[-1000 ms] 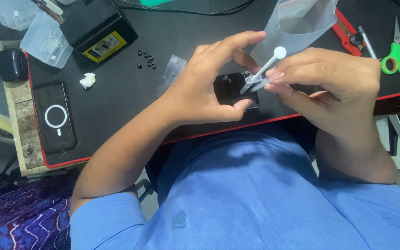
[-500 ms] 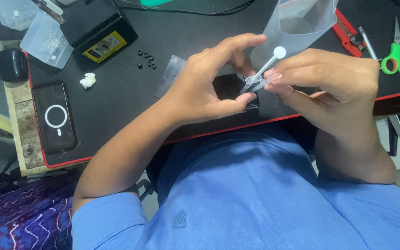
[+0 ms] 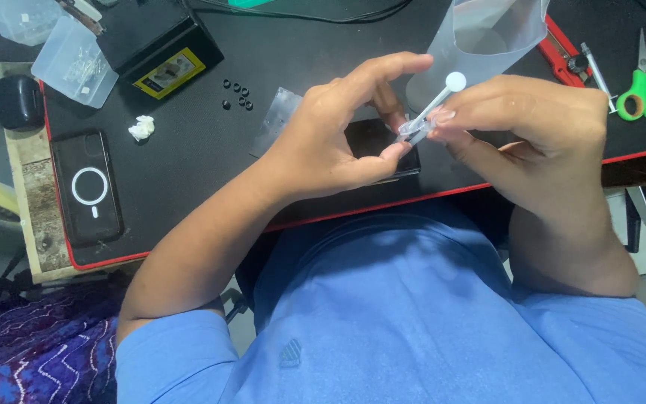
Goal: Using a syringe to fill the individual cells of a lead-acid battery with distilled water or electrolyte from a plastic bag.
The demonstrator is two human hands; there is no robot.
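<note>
Almost nothing shifted across the last second: same pose, only the left thumb and forefinger drawn a touch closer to the pinch. Right hand (image 3: 532, 127) closed narrow on a small clear syringe (image 3: 429, 112), white plunger cap pointing up and away from the grip, tip aimed down toward the person. Left hand (image 3: 338, 142) curled half open, fingertips touching the syringe's lower end just below the grip; whether actually pinching it, cannot tell. Directly beneath the grip, a dark flat device (image 3: 375, 142) on the black mat (image 3: 211, 142). Judged: fine alignment at the tip, not dispensing yet. Beyond the grip, a clear plastic bag (image 3: 487, 30); far right, green scissors (image 3: 643, 90).
</note>
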